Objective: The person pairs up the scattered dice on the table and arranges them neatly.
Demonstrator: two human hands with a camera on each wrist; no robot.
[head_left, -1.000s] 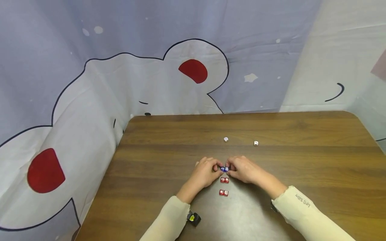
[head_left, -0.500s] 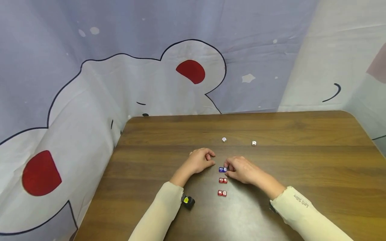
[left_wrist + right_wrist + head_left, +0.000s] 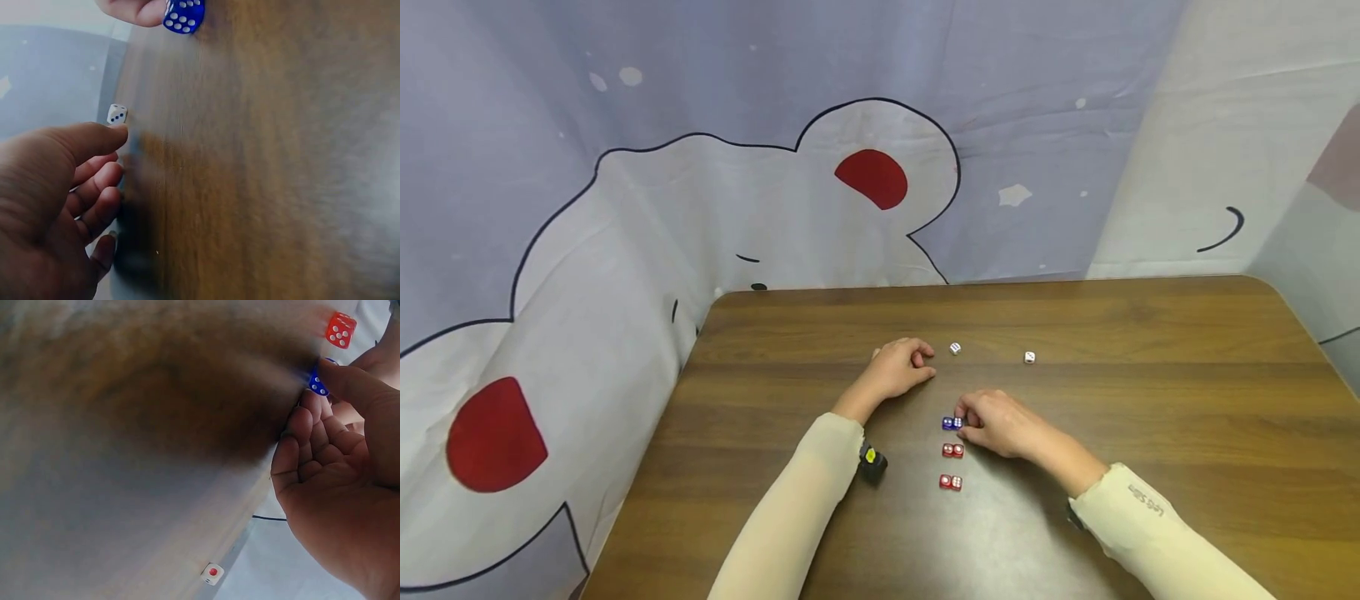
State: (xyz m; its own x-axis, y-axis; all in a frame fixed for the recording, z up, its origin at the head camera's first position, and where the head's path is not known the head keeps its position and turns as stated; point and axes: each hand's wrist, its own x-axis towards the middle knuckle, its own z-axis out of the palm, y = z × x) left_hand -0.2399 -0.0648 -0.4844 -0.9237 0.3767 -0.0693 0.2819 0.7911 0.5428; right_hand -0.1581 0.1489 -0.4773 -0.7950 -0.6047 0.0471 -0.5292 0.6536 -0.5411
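Two blue dice (image 3: 952, 423) sit side by side in the middle of the table. My right hand (image 3: 1003, 422) pinches the right-hand blue die between thumb and fingers, as the right wrist view shows with the blue die (image 3: 318, 385) partly covered by the thumb. Farther back, my left hand (image 3: 895, 369) holds nothing, its fingers loosely bent and its thumb apart. Just right of its fingertips lies a white die (image 3: 955, 348), seen beyond the thumb as a white die (image 3: 117, 115) in the left wrist view.
Nearer the body, one pair of red dice (image 3: 952, 451) lies below the blue ones, then a second red pair (image 3: 951, 482). Another white die (image 3: 1029, 357) rests at the back right. A printed curtain (image 3: 760, 208) hangs behind the wooden table (image 3: 1150, 383).
My left hand has let go of the blue dice and moved back and left, then up beside the nearer white die. My right hand has stayed at the blue dice.
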